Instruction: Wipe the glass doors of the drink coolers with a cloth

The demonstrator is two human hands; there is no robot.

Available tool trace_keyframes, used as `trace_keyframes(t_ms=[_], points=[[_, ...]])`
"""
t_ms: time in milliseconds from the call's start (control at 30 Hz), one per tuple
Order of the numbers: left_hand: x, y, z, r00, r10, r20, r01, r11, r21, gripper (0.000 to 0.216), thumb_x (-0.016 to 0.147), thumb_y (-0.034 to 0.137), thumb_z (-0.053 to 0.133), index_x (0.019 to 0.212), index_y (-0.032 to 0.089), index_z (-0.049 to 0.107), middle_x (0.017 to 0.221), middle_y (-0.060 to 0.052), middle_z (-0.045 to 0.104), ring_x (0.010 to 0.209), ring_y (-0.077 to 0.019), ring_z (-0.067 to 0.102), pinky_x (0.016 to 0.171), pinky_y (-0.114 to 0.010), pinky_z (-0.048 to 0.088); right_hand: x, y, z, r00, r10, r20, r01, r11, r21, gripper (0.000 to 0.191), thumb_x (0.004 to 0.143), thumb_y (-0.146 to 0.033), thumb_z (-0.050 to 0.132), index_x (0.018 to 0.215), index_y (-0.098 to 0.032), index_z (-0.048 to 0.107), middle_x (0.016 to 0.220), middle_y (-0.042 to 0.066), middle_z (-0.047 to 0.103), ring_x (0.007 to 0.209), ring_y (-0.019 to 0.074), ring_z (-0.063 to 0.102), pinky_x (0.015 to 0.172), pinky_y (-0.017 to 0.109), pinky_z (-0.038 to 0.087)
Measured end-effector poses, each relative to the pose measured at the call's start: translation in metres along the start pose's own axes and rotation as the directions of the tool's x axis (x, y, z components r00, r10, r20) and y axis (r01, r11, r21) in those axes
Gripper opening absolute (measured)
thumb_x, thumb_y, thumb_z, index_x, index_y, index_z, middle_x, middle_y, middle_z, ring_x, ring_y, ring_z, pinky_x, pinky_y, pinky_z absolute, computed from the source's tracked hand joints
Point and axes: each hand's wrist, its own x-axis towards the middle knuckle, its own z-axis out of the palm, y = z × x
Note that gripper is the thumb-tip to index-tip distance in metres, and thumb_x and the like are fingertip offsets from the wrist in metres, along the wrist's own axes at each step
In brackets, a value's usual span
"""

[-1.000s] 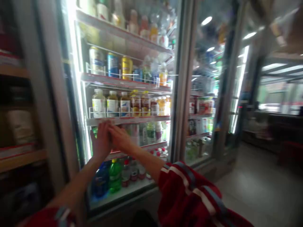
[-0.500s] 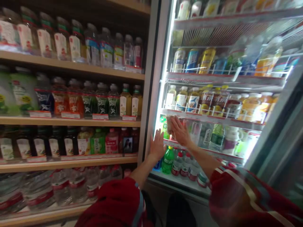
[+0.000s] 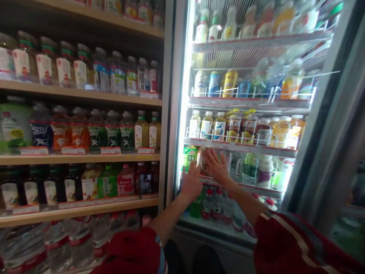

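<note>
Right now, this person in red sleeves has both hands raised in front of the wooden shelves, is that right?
Not the wooden shelves: the head view shows the left hand and right hand raised in front of the lit fridge. The red sleeves are right.

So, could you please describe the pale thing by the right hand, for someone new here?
Go to the brightly lit fridge, right of the wooden shelves. In front of it, find the right hand; the pale thing is at its fingers. Dull beige, it stands apart from the bright green drink just left of it.
</note>
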Motion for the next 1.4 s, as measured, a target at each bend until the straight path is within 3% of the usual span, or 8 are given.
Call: trace_keyframes(t_ms=[133,333,600,667,833,1067,1267,1400], points=[[0.002,0.005,-0.002,1.000,-0.003,0.025,0.004,0.999,-0.037,0.065,0.079,0.025,0.051,0.140,0.011,0.031,0.150,-0.016,0.028,0.141,-0.0277,0.020,0.113,-0.055,0.020,-0.015,-0.003,0.002,0.998,-0.049,0.040,0.047,0.998,0.034,0.049,0.088,-0.017,0.041,0.137,-0.017,0.042,0.146,0.010,0.038,0.141,0.0228,0.020,0.113,0.053,0.006],[0.004,0.005,0.003,0.998,-0.026,0.052,0.029,0.998,-0.051,0.064,0.080,0.024,0.049,0.139,0.008,0.031,0.151,-0.016,0.025,0.141,-0.0278,0.018,0.113,-0.056,0.019,-0.002,0.026,-0.005,0.989,0.132,-0.061,-0.132,0.991,-0.007,0.047,0.090,-0.024,0.042,0.135,-0.013,0.044,0.147,0.014,0.035,0.142,0.0238,0.018,0.112,0.053,0.006],[0.000,0.018,0.017,0.998,0.031,0.051,-0.030,0.999,-0.013,0.061,0.081,0.024,0.046,0.138,0.009,0.033,0.151,-0.015,0.026,0.141,-0.0268,0.019,0.112,-0.055,0.022,-0.052,0.014,0.001,0.998,-0.048,0.032,0.046,0.997,0.057,0.051,0.087,-0.020,0.049,0.137,-0.024,0.041,0.149,0.008,0.033,0.143,0.0220,0.014,0.112,0.053,0.005],[0.000,0.018,0.017,0.998,0.039,0.051,-0.039,0.999,0.001,0.061,0.081,0.024,0.046,0.138,0.009,0.033,0.150,-0.015,0.028,0.141,-0.0266,0.020,0.111,-0.055,0.022,-0.053,0.021,-0.001,0.999,-0.018,0.032,0.016,0.999,0.046,0.051,0.087,-0.019,0.048,0.138,-0.024,0.041,0.149,0.008,0.032,0.142,0.0218,0.015,0.113,0.053,0.004],[0.001,0.025,0.016,0.998,0.058,0.027,-0.058,0.998,-0.011,0.062,0.079,0.023,0.047,0.138,0.011,0.034,0.149,-0.016,0.030,0.141,-0.0259,0.020,0.112,-0.054,0.021,-0.043,0.041,-0.009,0.978,0.204,-0.046,-0.205,0.979,0.001,0.049,0.087,-0.021,0.047,0.136,-0.020,0.044,0.151,0.012,0.028,0.142,0.0252,0.016,0.112,0.054,0.006],[0.004,0.041,0.025,0.990,0.142,0.008,-0.141,0.990,-0.024,0.060,0.081,0.024,0.047,0.137,0.009,0.036,0.149,-0.016,0.029,0.140,-0.0271,0.021,0.112,-0.054,0.021,-0.072,0.030,-0.010,0.997,0.075,0.015,-0.075,0.997,0.007,0.049,0.086,-0.018,0.046,0.135,-0.018,0.044,0.147,0.012,0.036,0.141,0.0238,0.021,0.112,0.052,0.007],[0.015,0.050,0.030,0.985,0.172,-0.014,-0.173,0.984,-0.050,0.058,0.082,0.022,0.045,0.137,0.008,0.036,0.148,-0.017,0.030,0.140,-0.0277,0.022,0.111,-0.056,0.021,-0.074,0.051,-0.011,0.971,0.232,-0.053,-0.233,0.973,-0.008,0.050,0.087,-0.022,0.046,0.136,-0.018,0.043,0.149,0.013,0.032,0.140,0.0262,0.021,0.111,0.055,0.009],[0.020,0.062,0.031,0.977,0.209,-0.036,-0.211,0.975,-0.072,0.058,0.082,0.021,0.045,0.137,0.009,0.035,0.148,-0.017,0.031,0.140,-0.0271,0.022,0.111,-0.056,0.020,-0.086,0.044,-0.013,0.983,0.186,-0.007,-0.186,0.982,-0.031,0.052,0.084,-0.018,0.046,0.136,-0.017,0.044,0.148,0.013,0.034,0.141,0.0251,0.020,0.111,0.053,0.011]])
